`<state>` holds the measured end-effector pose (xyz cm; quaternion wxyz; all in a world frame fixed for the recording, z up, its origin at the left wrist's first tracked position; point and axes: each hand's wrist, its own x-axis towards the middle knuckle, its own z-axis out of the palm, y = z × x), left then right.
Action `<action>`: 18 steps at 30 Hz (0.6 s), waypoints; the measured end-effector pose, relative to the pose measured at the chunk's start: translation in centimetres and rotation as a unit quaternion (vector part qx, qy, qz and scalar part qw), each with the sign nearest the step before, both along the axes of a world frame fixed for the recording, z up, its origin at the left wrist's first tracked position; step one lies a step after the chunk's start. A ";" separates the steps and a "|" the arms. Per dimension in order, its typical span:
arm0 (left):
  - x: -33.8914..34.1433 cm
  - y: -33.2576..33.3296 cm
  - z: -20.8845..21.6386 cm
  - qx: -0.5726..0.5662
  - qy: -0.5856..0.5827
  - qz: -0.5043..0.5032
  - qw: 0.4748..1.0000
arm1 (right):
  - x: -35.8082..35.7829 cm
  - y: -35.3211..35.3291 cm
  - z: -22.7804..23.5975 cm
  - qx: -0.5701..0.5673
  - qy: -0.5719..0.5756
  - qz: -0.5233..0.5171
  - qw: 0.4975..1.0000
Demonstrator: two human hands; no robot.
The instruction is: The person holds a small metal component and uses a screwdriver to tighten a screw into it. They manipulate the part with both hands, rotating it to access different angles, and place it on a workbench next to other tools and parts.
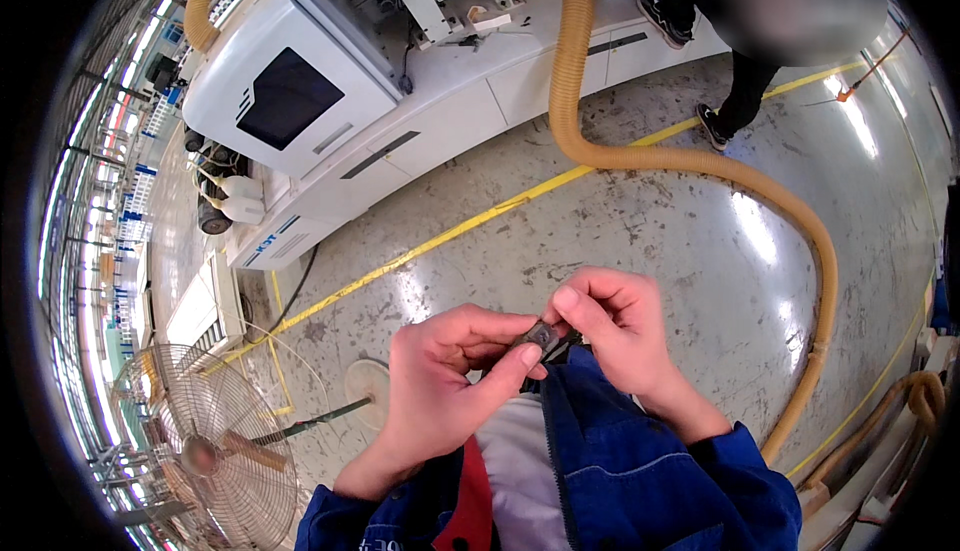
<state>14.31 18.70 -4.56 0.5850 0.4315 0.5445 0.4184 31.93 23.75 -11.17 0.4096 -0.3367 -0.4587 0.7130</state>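
Close in front of my blue jacket point(640, 461), both hands meet over a small dark grey part point(543, 336), blocky with a round spot on its face. My left hand point(445, 376) pinches it between thumb and fingers. From the other side, my right hand point(620, 326) has its thumb and index finger pressed together at the part's right end. Something thin and dark shows beneath those right fingertips; its kind is too small to tell. The curled fingers hide the underside of the part.
A large white machine point(300, 101) with a dark window runs along the far side. A tan ribbed hose point(700, 159) curves over the floor to the right. At lower left stands a wire-caged fan point(205, 451). Another person's leg point(750, 91) shows at upper right.
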 end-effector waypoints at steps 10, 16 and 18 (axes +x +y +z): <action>0.0 0.1 -0.4 0.005 -0.004 0.011 1.000 | 0.0 0.1 -0.9 -0.005 0.084 0.017 0.996; -0.2 0.2 -0.6 0.032 0.020 0.001 0.999 | 0.3 0.2 -1.3 0.013 0.109 0.028 0.994; -0.3 0.3 -0.6 0.041 0.025 -0.001 0.999 | 0.2 0.2 -1.1 0.020 0.131 0.029 0.991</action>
